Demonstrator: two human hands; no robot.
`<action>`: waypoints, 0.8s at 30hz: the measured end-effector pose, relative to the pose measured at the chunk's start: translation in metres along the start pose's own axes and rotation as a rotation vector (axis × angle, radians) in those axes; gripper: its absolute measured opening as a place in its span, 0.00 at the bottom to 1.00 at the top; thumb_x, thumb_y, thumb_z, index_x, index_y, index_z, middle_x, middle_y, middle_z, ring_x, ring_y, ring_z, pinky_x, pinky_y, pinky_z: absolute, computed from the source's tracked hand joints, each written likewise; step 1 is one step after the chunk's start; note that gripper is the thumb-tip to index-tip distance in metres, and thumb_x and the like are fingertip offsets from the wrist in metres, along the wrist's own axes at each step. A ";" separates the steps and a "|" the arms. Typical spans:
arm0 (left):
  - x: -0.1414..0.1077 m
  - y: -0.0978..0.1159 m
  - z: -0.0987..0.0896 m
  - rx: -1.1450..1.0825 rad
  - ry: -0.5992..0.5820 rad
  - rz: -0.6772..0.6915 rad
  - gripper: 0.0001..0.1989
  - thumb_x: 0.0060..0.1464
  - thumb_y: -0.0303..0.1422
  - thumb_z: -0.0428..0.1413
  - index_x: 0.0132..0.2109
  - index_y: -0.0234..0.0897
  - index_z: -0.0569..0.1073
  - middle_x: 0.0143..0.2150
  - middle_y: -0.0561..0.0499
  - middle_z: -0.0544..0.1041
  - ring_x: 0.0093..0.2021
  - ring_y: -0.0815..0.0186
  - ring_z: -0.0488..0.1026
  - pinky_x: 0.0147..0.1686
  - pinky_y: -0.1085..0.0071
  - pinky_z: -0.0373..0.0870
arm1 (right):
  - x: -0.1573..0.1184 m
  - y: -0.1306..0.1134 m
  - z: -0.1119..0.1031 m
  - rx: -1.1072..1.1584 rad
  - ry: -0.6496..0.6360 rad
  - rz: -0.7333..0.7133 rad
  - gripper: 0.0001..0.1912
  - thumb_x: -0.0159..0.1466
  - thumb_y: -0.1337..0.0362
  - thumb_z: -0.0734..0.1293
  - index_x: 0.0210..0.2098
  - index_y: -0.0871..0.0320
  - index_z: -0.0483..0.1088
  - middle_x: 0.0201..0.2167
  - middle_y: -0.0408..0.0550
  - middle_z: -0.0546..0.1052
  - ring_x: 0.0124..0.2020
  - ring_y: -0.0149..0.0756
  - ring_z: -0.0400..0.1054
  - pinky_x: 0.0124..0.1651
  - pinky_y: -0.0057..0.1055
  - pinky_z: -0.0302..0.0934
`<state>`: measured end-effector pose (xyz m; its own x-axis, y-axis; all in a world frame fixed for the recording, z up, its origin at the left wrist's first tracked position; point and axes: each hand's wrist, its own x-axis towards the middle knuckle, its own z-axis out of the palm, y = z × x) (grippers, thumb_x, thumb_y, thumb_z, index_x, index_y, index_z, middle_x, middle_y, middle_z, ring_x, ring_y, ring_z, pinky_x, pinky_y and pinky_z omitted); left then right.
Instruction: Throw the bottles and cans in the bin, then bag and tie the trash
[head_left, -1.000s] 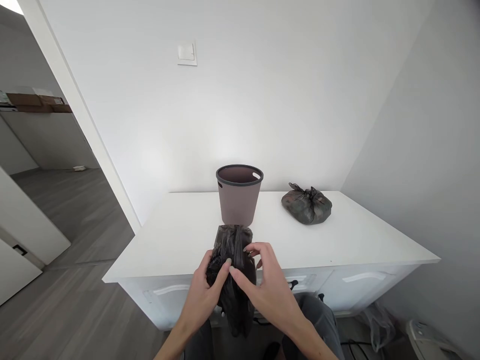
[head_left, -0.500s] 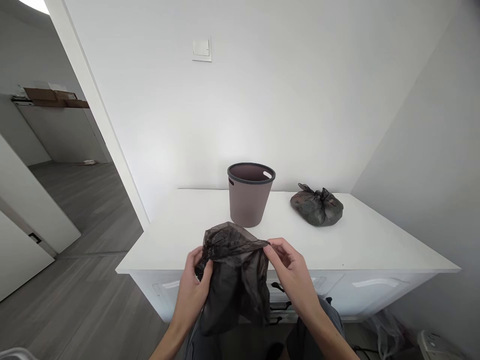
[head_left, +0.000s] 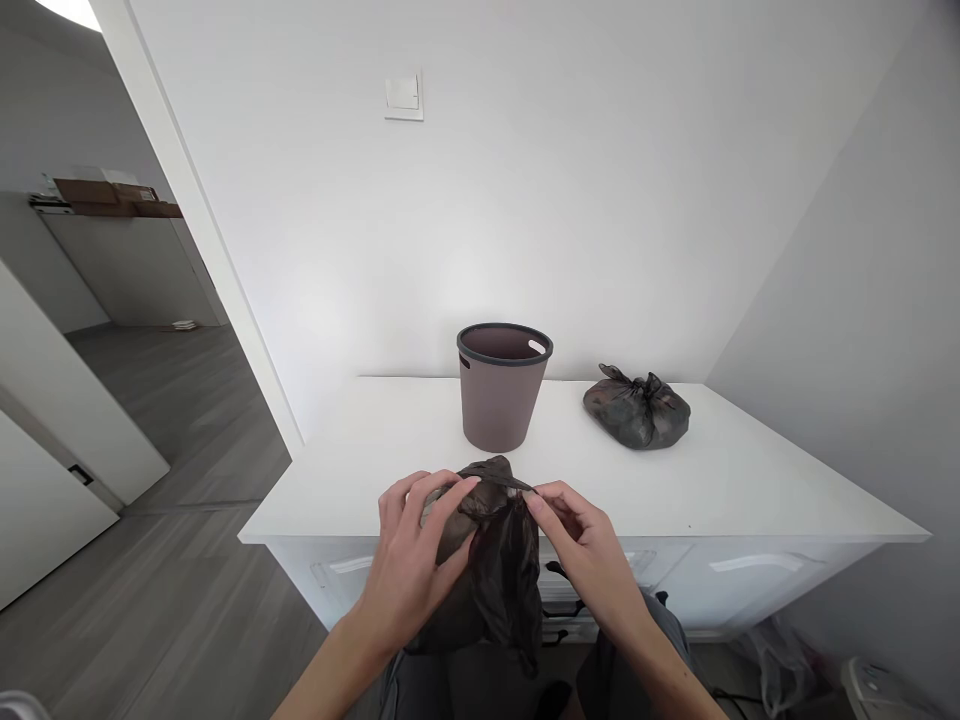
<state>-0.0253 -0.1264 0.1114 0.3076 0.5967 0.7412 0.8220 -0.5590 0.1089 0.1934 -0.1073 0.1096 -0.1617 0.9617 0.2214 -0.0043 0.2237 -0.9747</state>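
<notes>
A thin black plastic bag [head_left: 506,560] hangs between my hands in front of the cabinet's front edge. My left hand [head_left: 420,545] has its fingers curved over the bag's upper left part, gripping the film near the rim. The bag's upper right corner is pinched between thumb and fingers of my right hand [head_left: 574,530]. Just behind the bag, a mauve bin [head_left: 499,405] with a dark rim stands upright on the white cabinet top [head_left: 390,440]. To its right lies a knotted, filled black bag [head_left: 637,412].
Black drawer handles [head_left: 562,608] show on the cabinet front, above my knees. A light switch [head_left: 403,96] is on the wall. At the left is a doorway with a white door [head_left: 45,500]. Clear plastic [head_left: 780,665] lies on the floor at lower right.
My left hand has moved right and up along the bag, its fingers now over the top. The bag is bunched narrower, while my right hand keeps its pinch.
</notes>
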 end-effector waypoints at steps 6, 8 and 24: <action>-0.005 0.004 -0.008 0.024 0.086 0.244 0.12 0.60 0.20 0.59 0.46 0.42 0.75 0.54 0.45 0.78 0.57 0.56 0.68 0.55 0.58 0.70 | 0.004 0.000 -0.011 -0.001 0.038 0.039 0.21 0.67 0.42 0.67 0.34 0.55 0.72 0.32 0.45 0.74 0.38 0.37 0.68 0.43 0.30 0.64; -0.008 0.010 -0.016 -0.029 0.011 0.422 0.09 0.59 0.20 0.57 0.43 0.39 0.73 0.57 0.45 0.79 0.61 0.56 0.69 0.59 0.58 0.70 | 0.007 -0.003 -0.015 0.015 0.055 0.052 0.21 0.67 0.43 0.68 0.34 0.55 0.72 0.33 0.44 0.74 0.38 0.37 0.67 0.44 0.29 0.63; -0.037 0.004 -0.030 -0.140 -0.617 -0.058 0.27 0.73 0.45 0.36 0.71 0.41 0.59 0.57 0.41 0.79 0.56 0.52 0.78 0.51 0.57 0.77 | 0.008 -0.060 -0.025 0.261 0.044 -0.022 0.16 0.67 0.48 0.70 0.34 0.54 0.72 0.34 0.44 0.73 0.40 0.35 0.65 0.49 0.32 0.63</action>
<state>-0.0476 -0.1680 0.1040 0.5181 0.8271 0.2180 0.7882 -0.5606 0.2540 0.2173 -0.1088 0.1702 -0.1158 0.9643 0.2383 -0.2626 0.2017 -0.9436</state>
